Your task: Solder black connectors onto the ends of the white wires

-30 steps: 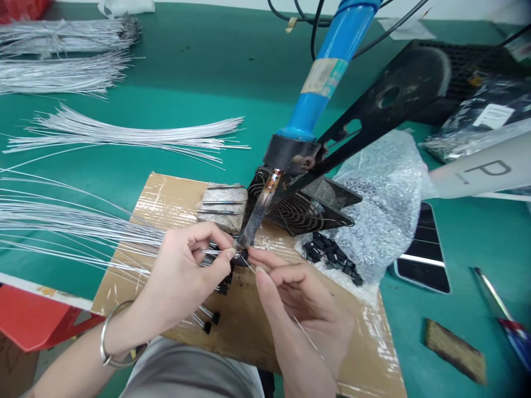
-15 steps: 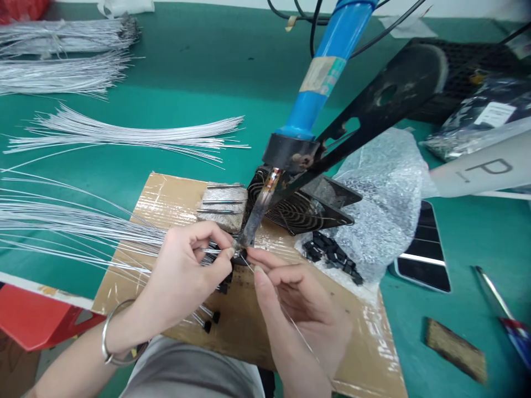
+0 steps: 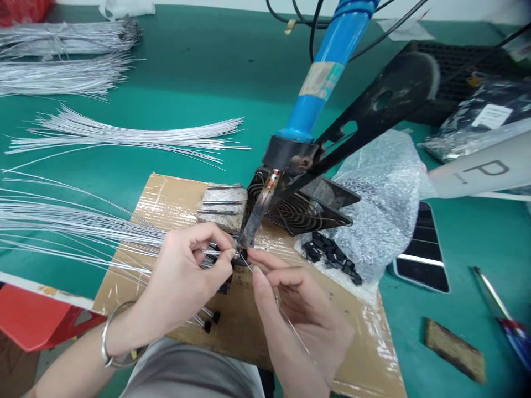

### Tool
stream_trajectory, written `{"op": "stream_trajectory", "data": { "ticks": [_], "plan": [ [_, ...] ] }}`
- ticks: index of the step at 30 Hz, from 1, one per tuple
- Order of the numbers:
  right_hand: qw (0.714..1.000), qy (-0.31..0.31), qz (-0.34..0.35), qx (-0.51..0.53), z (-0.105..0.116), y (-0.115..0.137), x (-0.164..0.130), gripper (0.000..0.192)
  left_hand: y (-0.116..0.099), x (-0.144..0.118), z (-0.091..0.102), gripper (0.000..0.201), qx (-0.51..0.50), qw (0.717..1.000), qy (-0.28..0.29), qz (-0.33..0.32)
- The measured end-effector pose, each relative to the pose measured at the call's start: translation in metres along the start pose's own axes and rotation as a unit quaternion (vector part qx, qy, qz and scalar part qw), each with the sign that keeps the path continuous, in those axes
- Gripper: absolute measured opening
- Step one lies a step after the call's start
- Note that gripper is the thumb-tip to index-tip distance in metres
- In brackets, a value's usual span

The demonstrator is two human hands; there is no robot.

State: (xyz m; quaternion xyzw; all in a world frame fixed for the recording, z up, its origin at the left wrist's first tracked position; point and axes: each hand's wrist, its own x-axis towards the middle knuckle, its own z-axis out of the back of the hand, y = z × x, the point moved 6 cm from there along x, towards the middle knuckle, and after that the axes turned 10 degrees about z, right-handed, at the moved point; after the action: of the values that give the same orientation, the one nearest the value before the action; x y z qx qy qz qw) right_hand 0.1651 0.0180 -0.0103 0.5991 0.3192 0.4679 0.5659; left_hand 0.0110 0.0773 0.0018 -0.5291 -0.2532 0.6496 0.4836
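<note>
My left hand [image 3: 186,279] is closed in a pinch on the end of a thin white wire, right at the tip of a blue soldering iron [image 3: 319,83]. The small part at that wire end is mostly hidden by my fingers. Between the thumb and fingers of my right hand [image 3: 305,315] runs a strand of solder wire [image 3: 296,334], its upper end reaching the iron tip. Behind my left hand lies a spread of white wires [image 3: 141,235]. A few wires ending in black connectors [image 3: 207,325] rest below it on a cardboard sheet [image 3: 352,337].
The iron hangs from a black metal bracket [image 3: 381,99] above a round-grilled fan [image 3: 298,207]. Loose black connectors [image 3: 332,255] lie by bubble wrap [image 3: 381,204]. A phone [image 3: 423,249], a pen [image 3: 493,290] and a brown block [image 3: 454,348] are at right; wire bundles [image 3: 136,132] lie left.
Almost nothing differs. My right hand has shifted very slightly with the solder wire; my left hand keeps its pinch at the iron tip. The view has moved a little.
</note>
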Motion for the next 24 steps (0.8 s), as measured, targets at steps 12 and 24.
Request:
{"op": "stream_trajectory", "data": {
  "ticks": [12,24],
  "plan": [
    [1.0,0.0,-0.003,-0.012,0.0008,-0.0006,0.0005,0.02,0.0008,0.0005,0.0006,0.01,0.007,1.0,-0.005,0.002],
    [1.0,-0.001,-0.009,0.004,0.0003,-0.0023,-0.0002,0.02,0.0027,0.0006,-0.0001,0.012,0.009,1.0,-0.005,0.005]
  ]
}}
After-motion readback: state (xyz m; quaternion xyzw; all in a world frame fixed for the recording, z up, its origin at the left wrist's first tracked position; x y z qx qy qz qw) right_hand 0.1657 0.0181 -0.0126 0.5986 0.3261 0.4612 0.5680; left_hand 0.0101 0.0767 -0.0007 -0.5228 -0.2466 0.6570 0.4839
